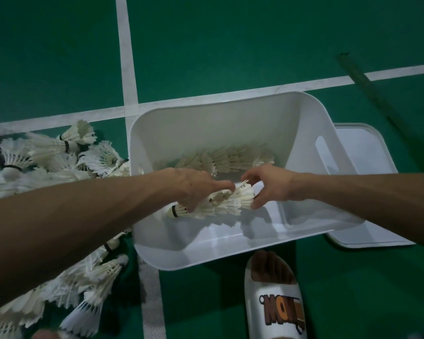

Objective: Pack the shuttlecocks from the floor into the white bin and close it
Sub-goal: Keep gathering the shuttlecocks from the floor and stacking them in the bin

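Observation:
A white bin (206,250) stands open on the green court floor. Inside it, along the far wall, lies a row of nested shuttlecocks (228,156). Both my hands are inside the bin, holding a stack of nested white shuttlecocks (220,204) that lies sideways. My left hand (194,187) grips the stack from above near its cork end, while my right hand (267,184) pinches its feather end. A pile of loose shuttlecocks (59,155) lies on the floor left of the bin and continues below my left arm (88,289).
The bin's white lid (367,152) lies flat on the floor, right of the bin and partly under it. My foot in a white slipper (277,299) is in front of the bin. A dark long strip (367,89) lies at the back right. White court lines cross the floor.

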The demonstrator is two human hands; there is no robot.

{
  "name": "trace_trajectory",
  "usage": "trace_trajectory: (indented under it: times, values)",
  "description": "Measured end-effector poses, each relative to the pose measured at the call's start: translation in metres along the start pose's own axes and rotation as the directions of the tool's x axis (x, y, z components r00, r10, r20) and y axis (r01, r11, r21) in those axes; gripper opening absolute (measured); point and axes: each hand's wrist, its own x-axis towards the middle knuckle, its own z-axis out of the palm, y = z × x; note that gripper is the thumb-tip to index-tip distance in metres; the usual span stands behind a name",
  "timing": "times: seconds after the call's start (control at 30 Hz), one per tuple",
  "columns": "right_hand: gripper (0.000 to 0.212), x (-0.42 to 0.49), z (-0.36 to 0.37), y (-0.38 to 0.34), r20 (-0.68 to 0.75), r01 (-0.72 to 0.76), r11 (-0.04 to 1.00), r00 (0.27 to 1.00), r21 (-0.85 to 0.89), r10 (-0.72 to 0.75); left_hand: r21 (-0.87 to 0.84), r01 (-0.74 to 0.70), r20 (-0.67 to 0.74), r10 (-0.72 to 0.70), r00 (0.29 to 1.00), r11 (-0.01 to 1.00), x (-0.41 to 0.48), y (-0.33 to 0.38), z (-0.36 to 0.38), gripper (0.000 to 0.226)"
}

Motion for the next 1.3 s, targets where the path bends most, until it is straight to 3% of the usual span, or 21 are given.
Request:
trace_trajectory:
  times: [0.17,0.37,0.63,0.77,0.83,0.93,1.03,1.17,1.3]
  values:
    - [0.074,0.009,0.016,-0.01,-0.073,-0.003,0.992,0.997,-0.123,-0.006,0.024,-0.01,0.011,0.009,1.0,1.0,-0.002,0.003,-0.003,0.095]
    - [0.076,0.009,0.009,-0.002,-0.015,-0.021,0.999,1.0,0.044,0.021,-0.015,0.021,0.001,-0.021,1.0,1.0,-0.002,-0.002,-0.001,0.093]
    - [0.064,0.008,0.018,-0.006,-0.082,0.026,0.998,0.996,-0.059,-0.031,0.003,0.016,0.017,-0.016,1.0,1.0,-0.002,-0.005,-0.002,0.096]
    - [0.089,0.001,0.005,-0.012,-0.07,0.03,0.981,0.997,-0.192,-0.044,-0.03,0.02,0.011,-0.019,1.0,0.999,-0.005,-0.006,-0.005,0.099]
    - [0.088,-0.007,-0.003,-0.014,-0.058,0.059,0.955,0.995,-0.29,-0.08,-0.045,0.014,-0.032,-0.016,0.999,0.999,-0.009,-0.002,-0.007,0.092]
    - [0.063,-0.026,-0.019,-0.023,-0.108,0.059,0.871,0.986,-0.489,-0.128,-0.084,0.013,-0.131,-0.024,0.991,0.996,-0.02,0.004,-0.018,0.064]
    - [0.051,-0.042,-0.035,-0.043,-0.195,0.062,0.825,0.959,-0.562,-0.205,-0.109,0.029,-0.255,-0.056,0.965,0.994,-0.038,0.002,-0.038,0.047]
    - [0.048,-0.051,-0.059,-0.087,-0.284,0.093,0.803,0.906,-0.588,-0.313,-0.204,0.048,-0.476,-0.142,0.868,0.978,-0.078,-0.016,-0.073,0.035]
    - [0.045,-0.049,-0.087,-0.149,-0.384,0.183,0.826,0.818,-0.533,-0.429,-0.358,0.114,-0.574,-0.314,0.756,0.927,-0.131,-0.057,-0.103,0.029]
